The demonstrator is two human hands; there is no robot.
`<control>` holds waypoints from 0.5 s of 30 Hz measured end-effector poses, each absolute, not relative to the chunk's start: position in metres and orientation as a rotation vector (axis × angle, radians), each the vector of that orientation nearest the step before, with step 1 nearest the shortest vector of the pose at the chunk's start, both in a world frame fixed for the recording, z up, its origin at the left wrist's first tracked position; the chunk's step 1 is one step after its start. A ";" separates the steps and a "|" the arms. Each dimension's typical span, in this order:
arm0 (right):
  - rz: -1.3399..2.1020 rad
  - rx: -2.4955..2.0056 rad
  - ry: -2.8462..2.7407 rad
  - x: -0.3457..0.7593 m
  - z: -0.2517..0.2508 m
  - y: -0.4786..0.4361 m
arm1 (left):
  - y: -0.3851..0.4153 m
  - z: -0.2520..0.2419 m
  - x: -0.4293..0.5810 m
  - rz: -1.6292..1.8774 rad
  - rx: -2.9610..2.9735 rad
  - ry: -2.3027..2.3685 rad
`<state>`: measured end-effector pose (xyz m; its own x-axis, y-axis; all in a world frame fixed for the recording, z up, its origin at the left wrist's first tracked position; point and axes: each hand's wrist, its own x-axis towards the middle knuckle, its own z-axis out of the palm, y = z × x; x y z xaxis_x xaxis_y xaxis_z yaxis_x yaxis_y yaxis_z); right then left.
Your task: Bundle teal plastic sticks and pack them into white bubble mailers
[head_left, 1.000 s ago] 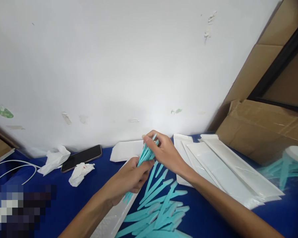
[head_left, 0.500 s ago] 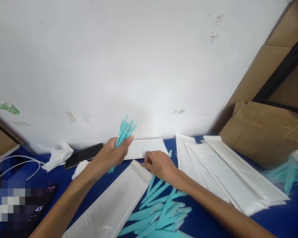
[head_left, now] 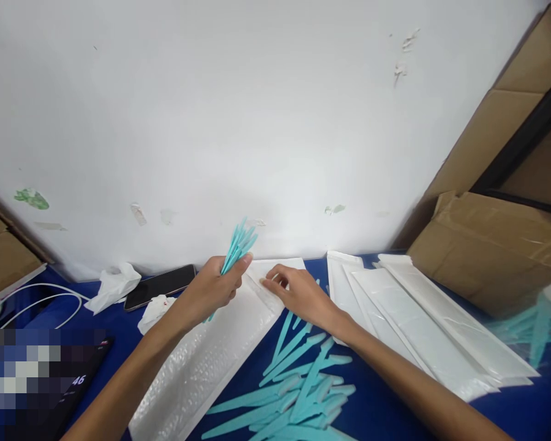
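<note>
My left hand (head_left: 221, 283) is closed around a bundle of thin teal eyebrow razors (head_left: 239, 244), their ends sticking up above the thumb. Below it lies a white padded mailer (head_left: 202, 367), slanting across the blue surface. The fingers of my right hand (head_left: 298, 293) are curled in a pinch at the mailer's upper end. Whether its opening is apart or closed cannot be seen. To the right of the mailer, a loose heap of teal eyebrow razors (head_left: 298, 398) spreads under and below my right forearm.
More white mailers (head_left: 417, 318) lie overlapped at the right, beside a clear bag of teal razors (head_left: 544, 324). Cardboard boxes (head_left: 491, 245) stand farther right. A phone (head_left: 160, 286), crumpled tissue (head_left: 114, 286), white cable (head_left: 68, 294) and dark screen (head_left: 80, 380) are at left. A white wall (head_left: 275, 122) rises behind.
The mailer has slid up toward the wall, its upper end now between my hands. My right hand has lifted slightly with it. My left hand still holds the razor bundle.
</note>
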<state>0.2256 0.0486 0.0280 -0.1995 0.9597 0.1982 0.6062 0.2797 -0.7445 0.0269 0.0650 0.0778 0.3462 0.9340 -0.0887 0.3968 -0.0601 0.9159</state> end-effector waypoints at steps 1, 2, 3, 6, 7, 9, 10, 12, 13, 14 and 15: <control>0.744 -1.351 -1.830 0.227 0.034 0.048 | 0.065 0.076 0.028 0.711 1.630 1.230; 0.836 -1.279 -1.754 0.227 0.040 0.047 | 0.065 0.073 0.030 0.717 1.631 1.248; 0.962 -1.193 -1.675 0.225 0.044 0.045 | 0.063 0.070 0.032 0.708 1.641 1.265; 1.365 -0.964 -1.406 0.213 0.052 0.034 | 0.054 0.062 0.044 0.616 1.708 1.243; 1.432 -0.941 -1.311 0.208 0.053 0.031 | 0.049 0.059 0.049 0.583 1.730 1.206; 1.453 -0.983 -1.177 0.198 0.049 0.024 | 0.041 0.055 0.060 0.540 1.743 1.132; 1.423 -1.024 -1.148 0.193 0.047 0.022 | 0.039 0.054 0.064 0.530 1.741 1.106; 1.361 -1.069 -1.154 0.189 0.040 0.021 | 0.036 0.052 0.067 0.509 1.744 1.072; 1.347 -1.065 -1.162 0.189 0.037 0.022 | 0.036 0.052 0.067 0.483 1.756 1.045; 1.334 -1.045 -1.159 0.190 0.035 0.025 | 0.036 0.053 0.064 0.449 1.783 1.014; 1.318 -1.018 -1.139 0.193 0.033 0.028 | 0.037 0.055 0.061 0.409 1.826 1.004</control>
<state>0.1931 0.0283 0.0332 -0.0671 0.9971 0.0371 -0.1810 0.0244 -0.9832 0.0608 0.0369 0.0545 0.6024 0.7840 -0.1499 0.4560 -0.1838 0.8708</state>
